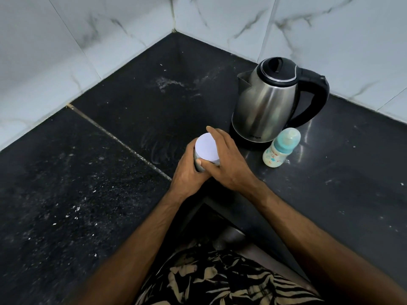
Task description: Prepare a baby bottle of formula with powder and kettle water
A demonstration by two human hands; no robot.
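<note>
A round tin with a white lid stands at the middle of the black counter. My left hand grips its side from the left. My right hand wraps over its right side and the rim of the lid. To the right stands a steel kettle with a black lid and handle, its lid down. A small baby bottle with a teal collar, teat and clear cap stands just right of the kettle's base, and holds something pale.
The black stone counter runs into a corner of white marble-tiled walls. Pale powder specks and smears lie on the counter's left and back parts. The counter's inner edge cuts in below my arms.
</note>
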